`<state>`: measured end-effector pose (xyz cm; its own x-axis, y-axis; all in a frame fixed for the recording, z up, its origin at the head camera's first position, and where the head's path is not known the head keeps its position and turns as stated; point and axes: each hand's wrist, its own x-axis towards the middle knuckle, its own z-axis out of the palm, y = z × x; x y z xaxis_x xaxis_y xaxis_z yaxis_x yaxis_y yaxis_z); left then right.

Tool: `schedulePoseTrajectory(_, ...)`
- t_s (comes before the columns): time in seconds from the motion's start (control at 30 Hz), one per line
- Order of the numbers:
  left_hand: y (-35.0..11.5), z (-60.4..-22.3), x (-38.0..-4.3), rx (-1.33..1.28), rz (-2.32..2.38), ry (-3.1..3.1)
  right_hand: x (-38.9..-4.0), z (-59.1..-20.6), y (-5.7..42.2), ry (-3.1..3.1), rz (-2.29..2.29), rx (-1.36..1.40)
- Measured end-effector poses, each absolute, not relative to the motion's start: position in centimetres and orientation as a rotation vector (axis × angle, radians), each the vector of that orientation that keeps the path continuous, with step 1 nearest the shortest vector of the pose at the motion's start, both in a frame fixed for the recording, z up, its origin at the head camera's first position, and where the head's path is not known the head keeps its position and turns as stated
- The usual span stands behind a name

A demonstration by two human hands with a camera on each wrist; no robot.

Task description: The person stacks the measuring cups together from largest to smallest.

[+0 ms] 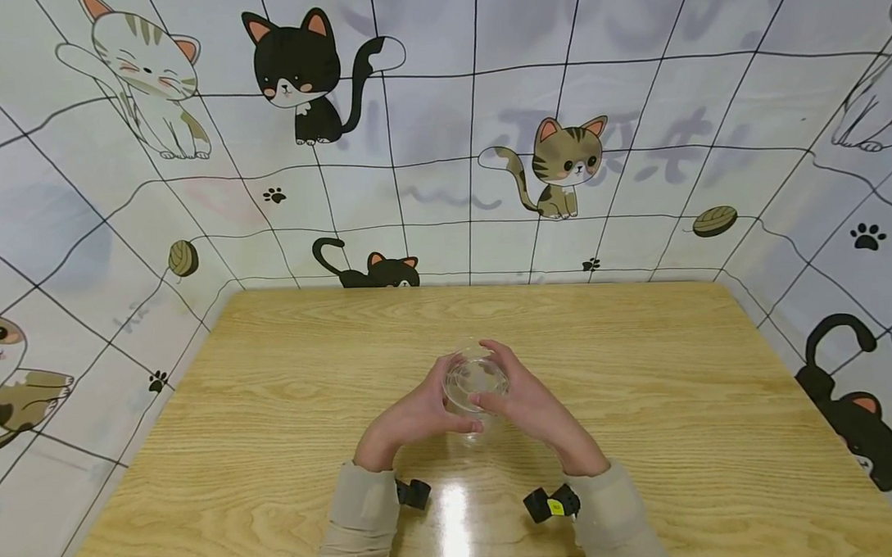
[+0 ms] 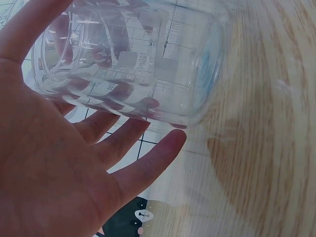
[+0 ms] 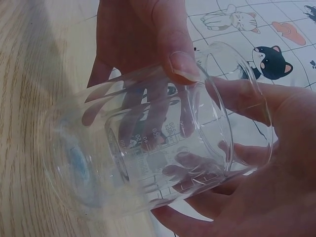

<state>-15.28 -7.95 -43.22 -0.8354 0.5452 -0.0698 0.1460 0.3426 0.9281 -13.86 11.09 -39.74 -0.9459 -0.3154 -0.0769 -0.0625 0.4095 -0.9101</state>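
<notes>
A clear glass beaker (image 1: 475,380) with printed volume marks is between both hands, above the middle of the table. In the right wrist view, a smaller beaker (image 3: 116,153) appears nested inside the larger one, rims close together. My left hand (image 1: 421,410) holds the outer beaker's left side, its thumb (image 3: 182,64) on the near wall and its fingers spread behind. My right hand (image 1: 527,399) grips the upper right part near the rims, its thumb in front. The outer base (image 2: 212,64) points toward the tabletop; whether it touches the wood I cannot tell.
A light wooden table (image 1: 308,341) spreads beneath the hands, with a bright reflection near the front. Cloth walls (image 1: 443,188) printed with cats and grid lines stand around its back and sides. Dark wrist devices (image 1: 553,504) sit at both cuffs.
</notes>
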Motion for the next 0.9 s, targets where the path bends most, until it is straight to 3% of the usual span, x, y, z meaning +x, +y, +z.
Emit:
schedulePoseTrajectory(0.3,-7.9,-43.1,-15.3,0.610,1.469,2.257,-13.0,-37.6,10.9,2.405,-1.555,-0.328)
schedulePoseTrajectory(0.63,-7.9,-43.1,-15.2,0.589,1.457,2.265,-13.8,-39.6,11.2,2.432,-1.546,-0.296)
schedulePoseTrajectory(0.9,-7.8,-43.1,-15.2,0.559,1.448,2.270,-13.2,-38.0,11.0,2.373,-1.578,-0.306)
